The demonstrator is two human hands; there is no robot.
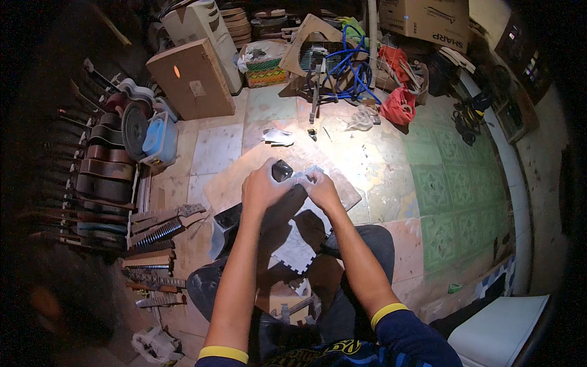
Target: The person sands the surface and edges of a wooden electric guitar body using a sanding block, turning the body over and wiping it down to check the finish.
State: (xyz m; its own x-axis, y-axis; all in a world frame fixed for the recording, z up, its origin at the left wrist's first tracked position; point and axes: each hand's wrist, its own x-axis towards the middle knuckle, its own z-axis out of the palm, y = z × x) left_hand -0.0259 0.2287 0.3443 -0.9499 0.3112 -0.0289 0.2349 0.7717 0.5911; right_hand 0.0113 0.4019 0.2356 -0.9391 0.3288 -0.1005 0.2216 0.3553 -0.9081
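Observation:
My two hands meet over a brown board on the floor, in front of my lap. My left hand (262,186) is closed, its fingers curled by a glossy black piece (282,170) whose kind I cannot make out. My right hand (321,191) pinches a small pale blue piece (315,169), and its fingertips meet my left thumb. Below the hands a dark shape runs toward my lap, partly shadowed. A white foam mat with toothed edges (295,244) lies between my legs. White crumpled scraps (278,136) lie beyond my hands.
Guitar bodies (107,168) stand in a row at left, with loose necks (162,232) nearer me. A blue-lidded tub (160,140), leaning brown panel (191,82), blue hose (354,73) and red bag (397,107) lie farther off. A white chair (501,330) is at lower right.

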